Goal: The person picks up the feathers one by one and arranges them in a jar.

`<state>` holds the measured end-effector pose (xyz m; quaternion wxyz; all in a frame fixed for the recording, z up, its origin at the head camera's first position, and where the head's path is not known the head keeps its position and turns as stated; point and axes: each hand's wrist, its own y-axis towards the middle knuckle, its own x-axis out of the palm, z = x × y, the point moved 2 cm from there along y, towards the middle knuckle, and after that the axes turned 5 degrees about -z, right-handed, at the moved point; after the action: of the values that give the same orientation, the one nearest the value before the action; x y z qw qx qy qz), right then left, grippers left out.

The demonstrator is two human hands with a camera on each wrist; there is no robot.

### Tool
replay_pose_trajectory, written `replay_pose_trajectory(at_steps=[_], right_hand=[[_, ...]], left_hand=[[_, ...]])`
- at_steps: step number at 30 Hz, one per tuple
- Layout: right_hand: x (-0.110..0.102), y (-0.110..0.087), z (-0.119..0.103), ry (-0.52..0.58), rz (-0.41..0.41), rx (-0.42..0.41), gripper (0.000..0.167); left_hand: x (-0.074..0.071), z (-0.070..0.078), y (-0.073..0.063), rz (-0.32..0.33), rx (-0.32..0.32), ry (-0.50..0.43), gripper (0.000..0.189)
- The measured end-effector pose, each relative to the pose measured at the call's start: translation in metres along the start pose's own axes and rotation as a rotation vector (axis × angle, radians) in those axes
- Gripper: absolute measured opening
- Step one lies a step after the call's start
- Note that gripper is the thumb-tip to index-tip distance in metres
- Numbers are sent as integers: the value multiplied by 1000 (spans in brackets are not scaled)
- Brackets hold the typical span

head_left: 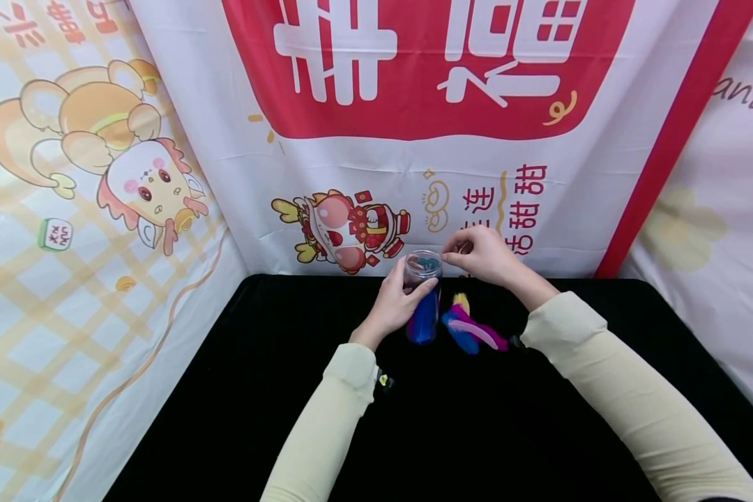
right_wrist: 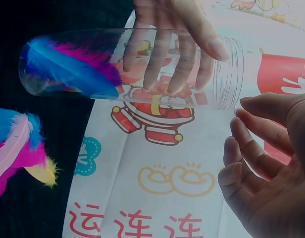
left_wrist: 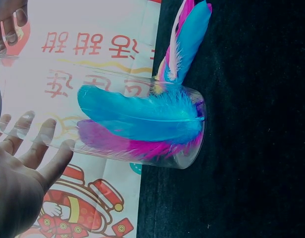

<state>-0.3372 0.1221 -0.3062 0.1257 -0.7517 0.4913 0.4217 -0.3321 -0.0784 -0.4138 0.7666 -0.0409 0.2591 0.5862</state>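
We find the left hand [head_left: 390,301] gripping a clear jar [head_left: 424,314] near its neck, thumb on one side and fingers wrapped along the other. The right hand [head_left: 479,255] is beside the jar's mouth, fingers loosely bent, thumb and index tips close together; we see nothing held between them. The jar's mouth faces up; whether its base touches the table [head_left: 464,432] we cannot tell. In its lower part lie a blue feather [left_wrist: 142,114] and a magenta feather [left_wrist: 110,136] (the glass leaves both easily seen). On the black tabletop, just to the right of the jar, we record a small cluster of loose feathers [head_left: 467,329] in blue, magenta, pale pink and yellow. Pale sleeves [head_left: 326,432] are turned back above both wrists. Beyond the table we note a printed hanging cloth [head_left: 351,157] with red characters and cartoon figures.
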Motion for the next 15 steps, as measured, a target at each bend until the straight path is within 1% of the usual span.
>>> replay_pose_trajectory(at_steps=[4,7,11,15], right_hand=[[0,-1,3,3,-17,-9,11],[0,-2,6,12,-28,-12,10],[-1,-3,9,22,-33,-10,7],[0,-5,12,16,-35,-16,9]], left_hand=[[0,0,0,-2,-11,4,76],[-1,0,1,-1,-17,7,76],[-1,1,1,1,-12,12,76],[-1,0,1,2,-7,15,76]])
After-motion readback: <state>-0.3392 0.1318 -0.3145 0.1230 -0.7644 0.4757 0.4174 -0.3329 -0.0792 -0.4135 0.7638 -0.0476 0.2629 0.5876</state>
